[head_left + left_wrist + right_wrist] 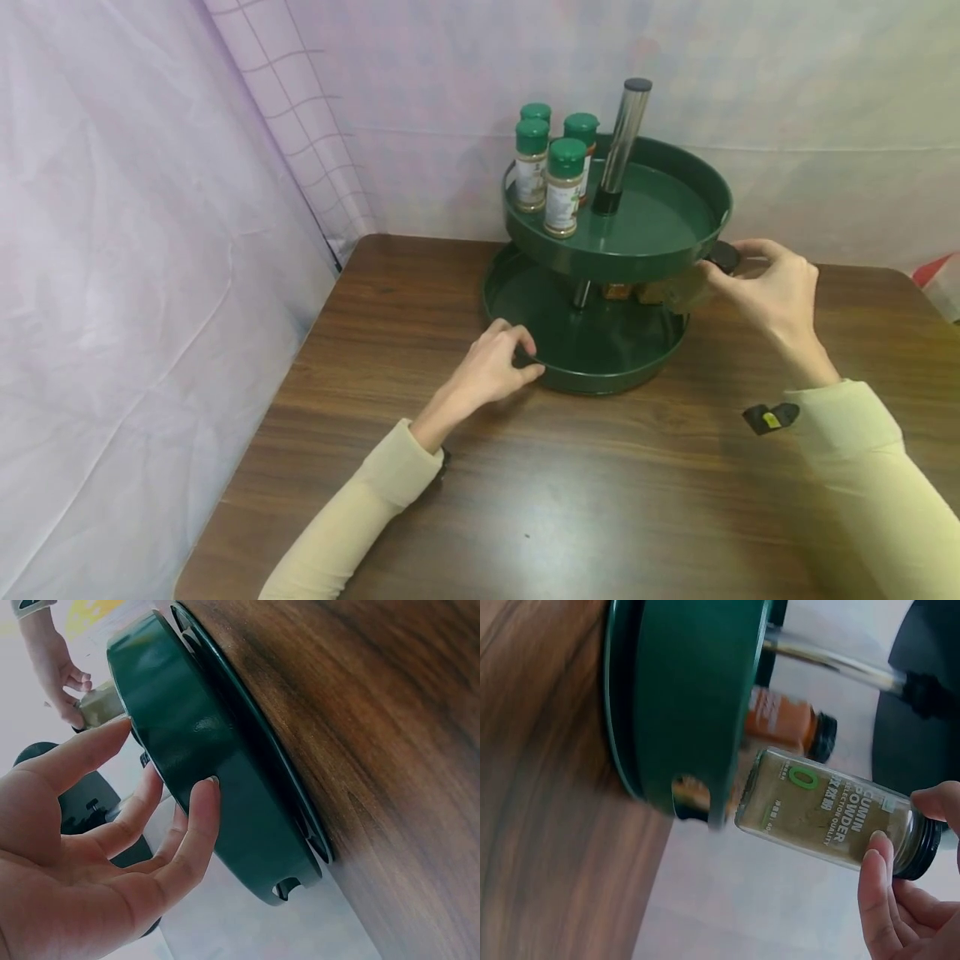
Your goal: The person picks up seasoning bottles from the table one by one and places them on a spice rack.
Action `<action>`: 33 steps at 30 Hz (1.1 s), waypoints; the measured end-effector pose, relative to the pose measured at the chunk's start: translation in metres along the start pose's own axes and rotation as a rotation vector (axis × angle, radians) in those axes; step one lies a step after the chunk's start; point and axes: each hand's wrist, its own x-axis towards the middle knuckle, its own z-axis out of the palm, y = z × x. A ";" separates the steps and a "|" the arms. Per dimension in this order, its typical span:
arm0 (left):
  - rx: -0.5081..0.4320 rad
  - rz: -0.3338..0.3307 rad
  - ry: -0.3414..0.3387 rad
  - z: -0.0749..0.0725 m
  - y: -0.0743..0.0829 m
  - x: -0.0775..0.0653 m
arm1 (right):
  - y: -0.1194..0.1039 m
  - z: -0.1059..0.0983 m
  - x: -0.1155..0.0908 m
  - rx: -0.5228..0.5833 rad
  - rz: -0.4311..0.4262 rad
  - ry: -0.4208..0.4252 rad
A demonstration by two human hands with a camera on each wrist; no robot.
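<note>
My right hand [780, 287] grips a glass jar of cumin powder [817, 802] by its black-capped end, at the right of a green two-tier lazy Susan. In the right wrist view the jar's base is beside the rim of the lower tray [600, 382]. My left hand [487, 367] pinches that tray's near-left rim, fingertips on its wall [172, 712]. An orange-brown spice jar [780, 720] with a black cap stands in the lower tray, another jar partly hidden behind the cumin. Several green-capped spice jars [562, 196] stand at the left of the upper tray [667, 204].
A metal post [624, 142] rises through both tiers. The upper tray overhangs the lower one and hides part of it. The stand is near the back of a brown wooden table [570, 492]. White cloth [150, 250] hangs at the left and behind. A red-and-white item [937, 279] shows at the far right.
</note>
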 end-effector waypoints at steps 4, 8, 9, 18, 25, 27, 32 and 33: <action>0.003 -0.005 -0.007 -0.001 0.000 0.000 | -0.005 0.013 -0.003 -0.010 -0.031 -0.016; 0.012 -0.005 -0.009 -0.001 0.000 0.000 | -0.009 0.026 -0.004 -0.018 -0.038 -0.029; 0.013 -0.005 -0.009 -0.001 0.000 0.000 | -0.010 0.029 -0.004 -0.019 -0.039 -0.033; 0.009 -0.007 -0.012 -0.001 0.000 0.000 | -0.017 0.052 -0.008 -0.002 -0.080 -0.077; 0.006 -0.010 -0.018 -0.001 -0.001 0.001 | -0.021 0.065 -0.011 0.007 -0.102 -0.070; 0.009 -0.011 -0.018 0.000 -0.002 0.001 | -0.022 0.069 -0.011 0.020 -0.099 -0.067; 0.016 -0.008 -0.014 0.000 -0.002 0.001 | -0.024 0.075 -0.013 0.062 -0.090 -0.071; 0.018 -0.007 -0.013 0.000 -0.002 0.001 | -0.024 0.075 -0.014 0.065 -0.093 -0.071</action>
